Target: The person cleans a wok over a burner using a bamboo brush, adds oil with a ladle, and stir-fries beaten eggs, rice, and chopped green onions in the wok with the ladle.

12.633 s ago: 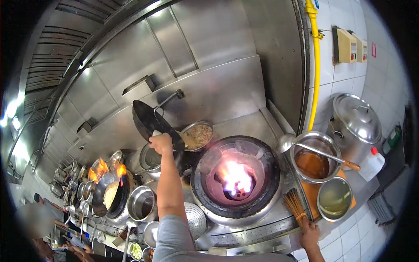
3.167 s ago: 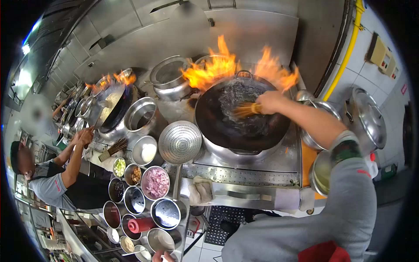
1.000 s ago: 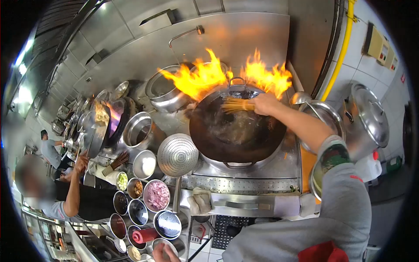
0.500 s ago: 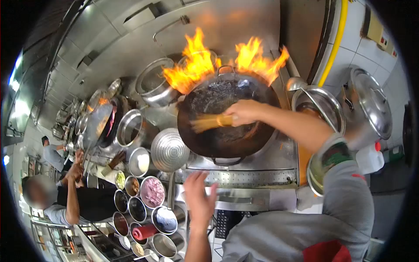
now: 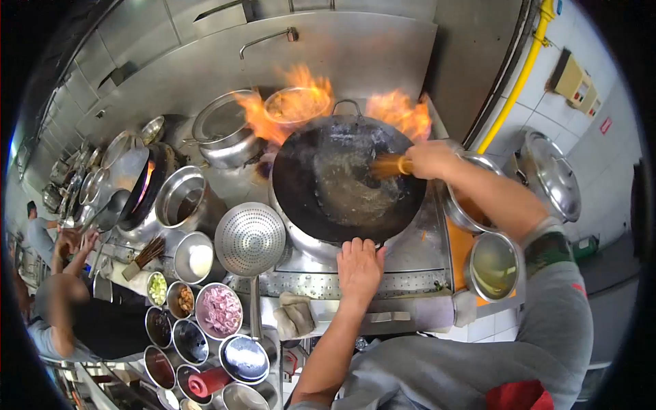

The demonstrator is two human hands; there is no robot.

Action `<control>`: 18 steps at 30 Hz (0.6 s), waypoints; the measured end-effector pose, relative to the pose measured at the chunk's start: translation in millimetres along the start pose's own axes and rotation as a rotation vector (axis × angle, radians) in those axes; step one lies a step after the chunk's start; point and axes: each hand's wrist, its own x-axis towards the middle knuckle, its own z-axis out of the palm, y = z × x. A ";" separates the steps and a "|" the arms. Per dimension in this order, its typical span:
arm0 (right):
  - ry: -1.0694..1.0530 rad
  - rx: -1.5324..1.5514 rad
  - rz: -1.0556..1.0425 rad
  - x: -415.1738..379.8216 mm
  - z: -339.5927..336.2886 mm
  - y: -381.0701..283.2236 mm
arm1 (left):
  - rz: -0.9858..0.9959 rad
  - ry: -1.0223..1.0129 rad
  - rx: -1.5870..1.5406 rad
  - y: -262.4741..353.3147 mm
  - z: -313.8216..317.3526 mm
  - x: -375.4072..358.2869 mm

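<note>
A large black wok sits over the burner, tilted slightly, with cloudy liquid pooled in it. My right hand is closed around a bamboo wok brush, its bristles inside the wok at the right. At the near rim, my left hand has its fingers over the spot of the wok's near handle, which it hides. Orange flames rise behind the wok on both sides. Left of it, a perforated strainer rests with its handle toward me.
Bowls of ingredients, including one of pink sliced meat, crowd the left. A steel pot stands beyond the strainer. At the right are a steel bowl and a large lid. A co-worker handles a ladle at another wok.
My left hand has come from the air in front of the stove onto the wok's near rim. The brush has moved right and up inside the wok. The flames have dropped lower.
</note>
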 end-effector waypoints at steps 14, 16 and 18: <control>0.261 0.374 0.049 68.6 33.9 -104.9 | 0.056 0.055 -0.197 -15.9 2.5 -1.2; 0.123 0.561 0.028 55.9 31.4 -134.5 | 0.070 0.100 -0.237 -16.6 3.8 0.7; 0.076 0.571 -0.080 28.0 44.3 -125.1 | 0.090 0.109 -0.257 -18.5 5.9 -0.5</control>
